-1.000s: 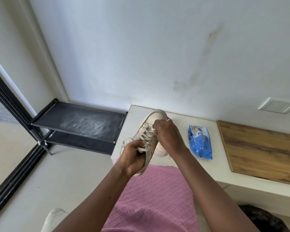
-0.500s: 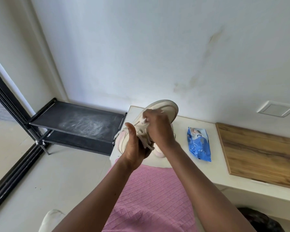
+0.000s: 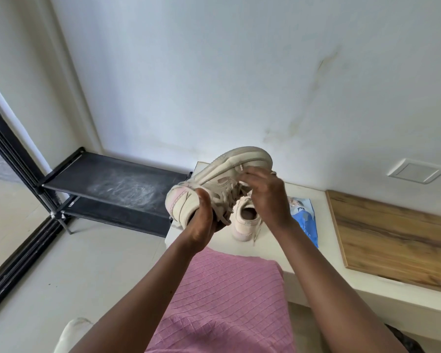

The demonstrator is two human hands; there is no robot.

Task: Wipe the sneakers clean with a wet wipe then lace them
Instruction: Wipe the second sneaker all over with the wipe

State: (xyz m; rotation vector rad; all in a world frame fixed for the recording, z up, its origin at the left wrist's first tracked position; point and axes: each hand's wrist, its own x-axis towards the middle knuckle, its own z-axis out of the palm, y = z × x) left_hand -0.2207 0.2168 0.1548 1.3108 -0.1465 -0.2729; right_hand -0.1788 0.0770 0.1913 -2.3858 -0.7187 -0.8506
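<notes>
Head view: both hands (image 3: 239, 200) hold the tilted sneaker (image 3: 214, 179).

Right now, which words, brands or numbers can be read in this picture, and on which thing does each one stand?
None can be read.
Blue plastic wet-wipe pack on the white counter: it carries a printed picture and markings, too blurred to read.
Beige lace-up sneaker in the hands: no legible brand.

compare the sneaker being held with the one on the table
The held sneaker is lifted and tipped on its side, gripped by the left hand and right hand; the second sneaker stands upright on the white table, untouched. Both are cream with pink heels.
</notes>
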